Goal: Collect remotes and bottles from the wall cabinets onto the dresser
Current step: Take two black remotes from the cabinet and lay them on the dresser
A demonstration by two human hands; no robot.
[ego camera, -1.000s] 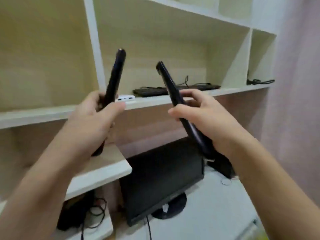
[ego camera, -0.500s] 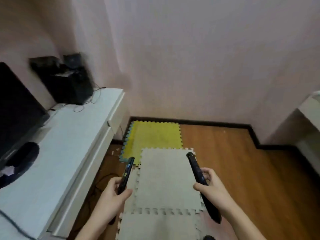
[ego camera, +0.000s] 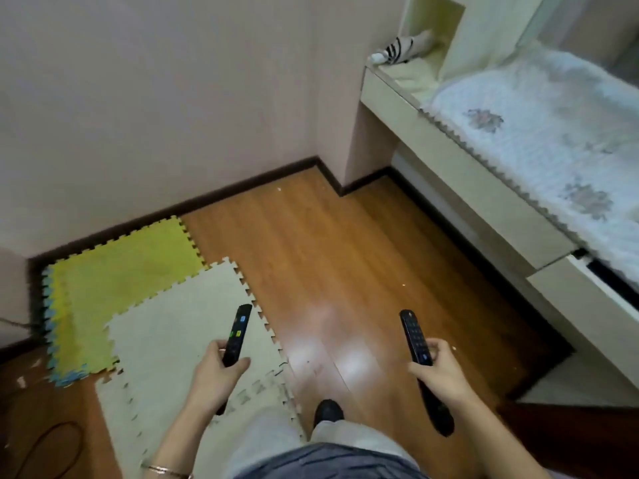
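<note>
— How are your hands?

— My left hand is wrapped round a black remote, my right hand round a longer remote, both held low with tips forward.

— Around you?

— Foam mats on the wood floor at left; the dresser stands off to the right, well apart from both remotes.

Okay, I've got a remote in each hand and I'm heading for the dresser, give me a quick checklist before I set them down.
1. Left hand gripping the left remote: ok.
2. Right hand gripping the right remote: ok.
3. Wooden floor ahead free of obstacles: ok.
4. Foam mat edges flat, no trip hazard: cannot tell.
5. Dresser top has bare space: ok, beside the white cloth.
</note>
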